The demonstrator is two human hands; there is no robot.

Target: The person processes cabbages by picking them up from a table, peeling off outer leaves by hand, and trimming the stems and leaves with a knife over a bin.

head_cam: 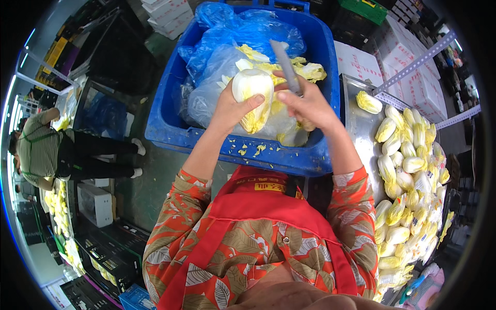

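My left hand [236, 108] grips a small napa cabbage [252, 91], its white base up and its yellow leaf tips down, with the thumb across its front. In my right hand [306, 99] is a knife [286, 62], blade pointing up and away from me. The knife's handle is mostly hidden by my fingers. Both hands are above a blue plastic bin [217, 145]. Inside it lie blue plastic film [248, 33], clear plastic film [213, 81] and loose yellow cabbage leaves [314, 71]. Small leaf scraps dot the bin's near rim.
A metal table [360, 131] on the right carries many napa cabbages [412, 164], some bagged. White cartons [410, 69] stand behind it, beside a perforated metal post [416, 64]. On the left, a person [46, 147] stands at another table. Black crates [112, 248] occupy the lower left.
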